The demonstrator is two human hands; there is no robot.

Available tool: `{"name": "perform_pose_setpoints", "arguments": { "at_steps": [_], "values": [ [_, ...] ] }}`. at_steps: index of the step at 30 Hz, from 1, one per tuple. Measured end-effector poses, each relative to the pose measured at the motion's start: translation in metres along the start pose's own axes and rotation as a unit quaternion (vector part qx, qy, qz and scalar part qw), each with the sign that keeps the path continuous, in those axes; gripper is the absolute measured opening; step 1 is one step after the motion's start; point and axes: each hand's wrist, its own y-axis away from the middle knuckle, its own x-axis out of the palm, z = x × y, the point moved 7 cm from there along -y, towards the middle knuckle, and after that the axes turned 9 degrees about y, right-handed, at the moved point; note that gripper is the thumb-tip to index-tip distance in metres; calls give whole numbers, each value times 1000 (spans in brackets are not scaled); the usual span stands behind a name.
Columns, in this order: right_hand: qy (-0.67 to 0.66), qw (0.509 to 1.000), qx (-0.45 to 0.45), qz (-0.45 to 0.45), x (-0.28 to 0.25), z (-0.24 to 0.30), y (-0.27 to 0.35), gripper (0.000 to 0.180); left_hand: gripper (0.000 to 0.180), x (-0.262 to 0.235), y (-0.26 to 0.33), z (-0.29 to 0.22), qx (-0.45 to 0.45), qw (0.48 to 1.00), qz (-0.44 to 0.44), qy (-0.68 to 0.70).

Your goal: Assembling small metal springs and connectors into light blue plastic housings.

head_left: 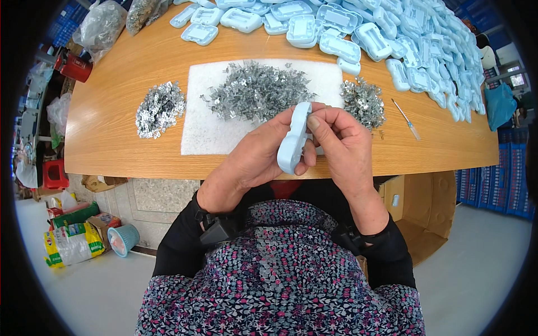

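A light-blue plastic casing (293,143) stands on edge above the near part of the white foam sheet (196,131). My left hand (255,148) is closed round it, with fingertips showing on its right side. The thumb and fingers of my right hand (344,140) are pinched together against the casing's upper right side; whatever lies between them is hidden. Beyond the casing, a large heap of small metal clips (258,89) covers the middle of the sheet. Smaller piles of metal pieces lie to the left (161,109) and to the right (363,103).
Many light-blue casings (414,53) are heaped across the table's far right. A thin screwdriver-like tool (406,119) lies right of the metal pile. Plastic bags (103,25) sit at the far left. Below the right edge stands an open cardboard box (431,207).
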Motion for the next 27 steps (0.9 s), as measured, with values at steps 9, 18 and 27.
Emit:
{"name": "perform_pose_setpoints", "arguments": {
  "at_steps": [9, 18, 27],
  "values": [
    [24, 1000, 16, -2, -12, -8, -1, 26, 46, -5, -3, 9, -36, 987, 25, 152],
    [-100, 985, 70, 125, -40, -2, 34, 28, 46, 4, -5, 9, 38, 944, -45, -324],
    [-90, 989, 110, 33, -48, -9, 49, 38, 49, 14, -7, 22, -25, 967, -55, -248]
  ]
}}
